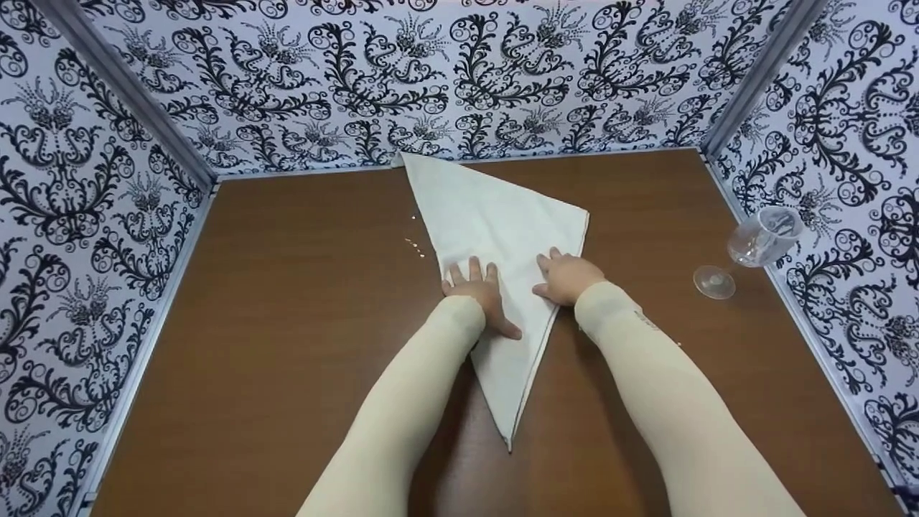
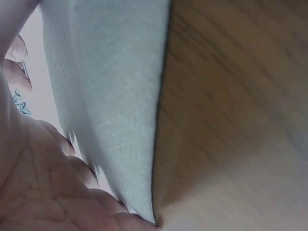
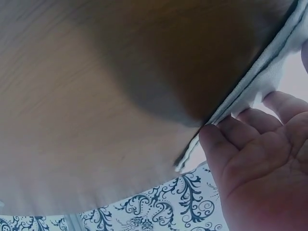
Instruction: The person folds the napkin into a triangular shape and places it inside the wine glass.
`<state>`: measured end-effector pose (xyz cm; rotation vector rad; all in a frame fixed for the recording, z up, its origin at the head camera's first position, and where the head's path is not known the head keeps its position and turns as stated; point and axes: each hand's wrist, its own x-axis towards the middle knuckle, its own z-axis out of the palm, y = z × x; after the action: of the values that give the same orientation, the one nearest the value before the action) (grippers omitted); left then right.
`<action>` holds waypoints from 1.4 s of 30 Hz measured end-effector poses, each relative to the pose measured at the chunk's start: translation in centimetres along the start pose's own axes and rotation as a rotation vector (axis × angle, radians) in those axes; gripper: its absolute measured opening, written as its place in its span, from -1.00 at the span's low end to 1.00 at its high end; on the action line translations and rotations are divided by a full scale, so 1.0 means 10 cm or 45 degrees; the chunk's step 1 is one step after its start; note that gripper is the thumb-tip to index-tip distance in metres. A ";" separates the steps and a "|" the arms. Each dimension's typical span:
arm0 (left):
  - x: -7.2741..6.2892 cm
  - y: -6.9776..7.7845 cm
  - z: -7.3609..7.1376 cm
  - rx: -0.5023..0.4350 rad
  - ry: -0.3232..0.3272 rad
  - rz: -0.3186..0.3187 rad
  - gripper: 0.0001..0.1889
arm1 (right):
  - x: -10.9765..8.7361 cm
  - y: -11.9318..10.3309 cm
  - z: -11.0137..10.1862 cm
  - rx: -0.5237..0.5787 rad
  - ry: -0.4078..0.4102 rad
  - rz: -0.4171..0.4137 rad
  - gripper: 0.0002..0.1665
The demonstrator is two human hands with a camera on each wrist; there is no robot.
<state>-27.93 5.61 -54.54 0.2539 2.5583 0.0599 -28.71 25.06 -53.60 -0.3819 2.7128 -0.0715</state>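
A white cloth napkin point(image 1: 495, 208), folded into a long pointed shape, lies on the brown wooden table. One point reaches toward the back wall and another toward the front. My left hand point(image 1: 479, 293) rests on its left side with the fingers spread and the thumb out toward the front. On the right edge my right hand point(image 1: 568, 278) presses with its fingertips. In the left wrist view the napkin point(image 2: 115, 96) runs beside my left palm point(image 2: 43, 183). Layered edges of the napkin point(image 3: 255, 72) show under my right fingers point(image 3: 216, 144) in the right wrist view.
A stemmed glass point(image 1: 762, 237) stands at the table's right, near the side wall. Small pale specks point(image 1: 415, 248) lie left of the napkin. Patterned walls point(image 1: 388, 79) enclose the wooden table point(image 1: 301, 345) at the back and both sides.
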 end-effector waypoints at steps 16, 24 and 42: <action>0.02 -0.08 -0.03 0.043 -0.009 0.033 0.60 | -0.02 -0.09 -0.01 -0.027 0.019 0.057 -0.12; -0.01 -0.13 -0.02 0.030 0.025 0.078 0.57 | 0.01 -0.06 -0.11 -0.022 0.160 0.013 -0.31; -0.06 -0.16 -0.09 0.121 0.010 0.095 0.56 | 0.02 -0.03 0.00 0.009 0.046 0.074 -0.09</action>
<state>-28.22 3.97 -53.64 0.3866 2.5626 -0.0325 -28.81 24.75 -53.64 -0.3019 2.7565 -0.0720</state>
